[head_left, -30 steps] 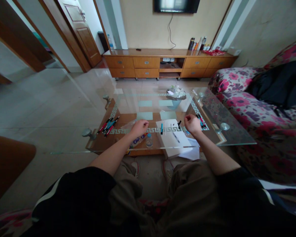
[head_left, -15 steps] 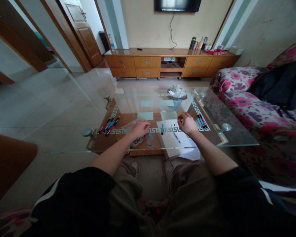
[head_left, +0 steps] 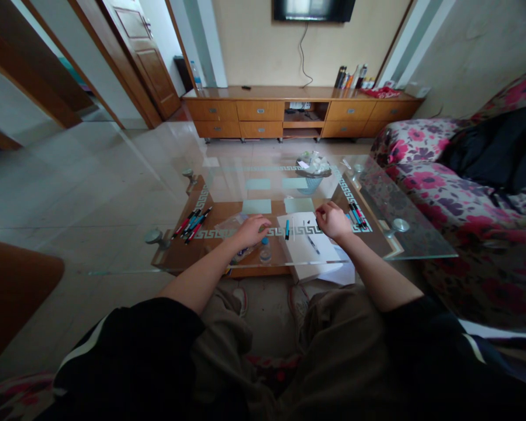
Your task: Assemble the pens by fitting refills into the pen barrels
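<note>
My left hand point(head_left: 253, 230) is over the glass table point(head_left: 241, 166), palm down, its fingers loosely bent and apart with nothing visible in them. My right hand point(head_left: 333, 222) is curled, fingertips pressed together over the white paper's right side; what it holds, if anything, is hidden. Between the hands lie a short blue-and-black pen part point(head_left: 287, 229) and a thin white stick point(head_left: 294, 228). A small black piece point(head_left: 308, 222) lies left of my right fingers. Red, blue and black pens point(head_left: 193, 225) are piled at the left, and several more pens point(head_left: 357, 216) lie at the right.
Through the glass show a bottle with a blue cap point(head_left: 265, 251), a stack of white paper point(head_left: 311, 254) and a pen point(head_left: 313, 244). A waste basket point(head_left: 310, 184) stands beyond. A TV cabinet point(head_left: 260, 111) lines the wall; a floral sofa point(head_left: 473, 234) is at the right.
My left hand has opened slightly, its fingers stretching to the right. My right hand keeps its curled shape over the paper. The view has shifted a little.
</note>
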The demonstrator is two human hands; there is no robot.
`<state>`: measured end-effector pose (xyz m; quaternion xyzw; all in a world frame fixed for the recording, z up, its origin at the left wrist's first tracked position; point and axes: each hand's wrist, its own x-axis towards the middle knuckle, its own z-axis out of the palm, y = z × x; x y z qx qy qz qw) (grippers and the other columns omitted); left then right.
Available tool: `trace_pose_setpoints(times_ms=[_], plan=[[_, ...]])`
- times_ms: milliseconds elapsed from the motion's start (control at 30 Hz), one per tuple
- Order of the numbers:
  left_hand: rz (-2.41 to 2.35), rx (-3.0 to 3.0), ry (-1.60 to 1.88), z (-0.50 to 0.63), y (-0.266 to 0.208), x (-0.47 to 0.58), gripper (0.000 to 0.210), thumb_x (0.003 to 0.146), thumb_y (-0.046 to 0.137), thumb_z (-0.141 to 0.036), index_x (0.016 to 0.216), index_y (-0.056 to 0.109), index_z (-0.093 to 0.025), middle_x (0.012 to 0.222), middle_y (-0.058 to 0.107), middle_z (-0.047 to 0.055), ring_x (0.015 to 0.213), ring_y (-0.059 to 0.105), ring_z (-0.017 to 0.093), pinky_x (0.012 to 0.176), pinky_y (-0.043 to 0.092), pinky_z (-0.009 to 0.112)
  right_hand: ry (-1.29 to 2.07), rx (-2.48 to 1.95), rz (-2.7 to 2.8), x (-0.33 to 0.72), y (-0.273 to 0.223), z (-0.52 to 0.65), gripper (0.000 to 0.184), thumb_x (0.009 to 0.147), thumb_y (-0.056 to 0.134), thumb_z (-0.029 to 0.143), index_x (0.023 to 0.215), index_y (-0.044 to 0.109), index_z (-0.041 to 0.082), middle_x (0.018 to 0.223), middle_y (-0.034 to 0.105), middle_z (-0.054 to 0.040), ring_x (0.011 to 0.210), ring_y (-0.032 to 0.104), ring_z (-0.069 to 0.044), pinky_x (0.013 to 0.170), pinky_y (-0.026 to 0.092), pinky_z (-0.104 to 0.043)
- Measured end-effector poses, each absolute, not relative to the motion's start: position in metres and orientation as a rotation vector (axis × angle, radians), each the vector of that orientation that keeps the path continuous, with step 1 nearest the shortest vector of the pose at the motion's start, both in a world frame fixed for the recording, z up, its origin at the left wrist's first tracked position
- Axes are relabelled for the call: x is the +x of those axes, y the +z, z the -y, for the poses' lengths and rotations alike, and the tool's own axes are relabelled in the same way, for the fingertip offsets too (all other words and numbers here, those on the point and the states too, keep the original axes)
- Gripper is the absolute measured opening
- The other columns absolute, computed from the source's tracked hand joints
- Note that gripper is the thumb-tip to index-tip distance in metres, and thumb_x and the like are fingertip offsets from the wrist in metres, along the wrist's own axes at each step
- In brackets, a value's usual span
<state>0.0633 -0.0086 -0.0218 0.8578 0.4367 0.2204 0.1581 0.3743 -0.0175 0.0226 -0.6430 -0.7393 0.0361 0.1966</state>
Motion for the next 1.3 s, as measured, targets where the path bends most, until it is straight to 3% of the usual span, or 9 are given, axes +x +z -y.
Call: trace_pose_setpoints(times_ms=[200, 567, 800, 967, 1067, 1300], plan=[[-1.188, 2.477, 0.633, 0.006, -0.023, 0.066, 0.023, 0.086, 0.057, -0.018, 0.104, 0.071, -0.015, 0.102, 0.069, 0.009, 0.097, 0.063, 0.021, 0.092, 0.048, 0.035, 0.095, -1.858, 2.081, 0.37, 0.023, 0.016, 0.034, 0.1, 0.039, 0.034, 0.095, 0.068, 0.017, 0.1, 0.063, -0.0129, 0.089, 0.061, -0.024, 0.075, 0.043, -0.031], [-1.163, 2.49, 0.616, 0.01, -0.027, 0.08, 0.02, 0.089, 0.061, -0.031, 0.101, 0.073, -0.019, 0.099, 0.066, 0.008, 0.096, 0.061, 0.02, 0.089, 0.047, 0.033, 0.064, -1.863, 2.107, 0.362, 0.02, 0.013, 0.034, 0.1, 0.037, 0.034, 0.1, 0.067, 0.017, 0.104, 0.063, -0.0133, 0.093, 0.06, -0.024, 0.078, 0.044, -0.031], [-1.166, 2.381, 0.678, 0.009, -0.026, 0.084, 0.008, 0.082, 0.064, -0.02, 0.087, 0.071, -0.018, 0.09, 0.067, 0.005, 0.087, 0.062, 0.019, 0.084, 0.048, 0.032, 0.084, -1.825, 2.062, 0.363, 0.022, 0.014, 0.027, 0.095, 0.045, 0.031, 0.096, 0.068, 0.017, 0.102, 0.065, -0.0126, 0.092, 0.062, -0.023, 0.078, 0.045, -0.03], [-1.156, 2.021, 0.808, 0.012, -0.022, 0.092, 0.006, 0.078, 0.066, -0.022, 0.081, 0.067, -0.016, 0.078, 0.069, 0.003, 0.074, 0.063, 0.016, 0.072, 0.049, 0.028, 0.335, -1.705, 2.13, 0.338, 0.021, 0.022, 0.021, 0.091, 0.052, 0.026, 0.095, 0.07, 0.016, 0.094, 0.072, -0.0084, 0.084, 0.064, -0.019, 0.078, 0.045, -0.027], [-1.099, 1.74, 0.939, 0.011, -0.021, 0.096, 0.015, 0.077, 0.069, -0.029, 0.08, 0.066, -0.015, 0.075, 0.069, 0.004, 0.07, 0.063, 0.015, 0.068, 0.049, 0.027, 0.541, -1.666, 2.207, 0.314, 0.016, 0.03, 0.02, 0.09, 0.058, 0.033, 0.089, 0.071, 0.018, 0.086, 0.073, -0.0064, 0.078, 0.065, -0.017, 0.07, 0.044, -0.025], [-1.078, 1.378, 1.088, 0.007, -0.021, 0.096, 0.029, 0.068, 0.08, -0.037, 0.081, 0.067, -0.014, 0.084, 0.072, 0.006, 0.074, 0.065, 0.015, 0.073, 0.051, 0.029, 0.443, -2.005, 2.191, 0.29, 0.005, 0.035, 0.042, 0.086, 0.06, 0.06, 0.085, 0.074, 0.02, 0.093, 0.073, -0.0156, 0.085, 0.068, -0.025, 0.07, 0.047, -0.032]])
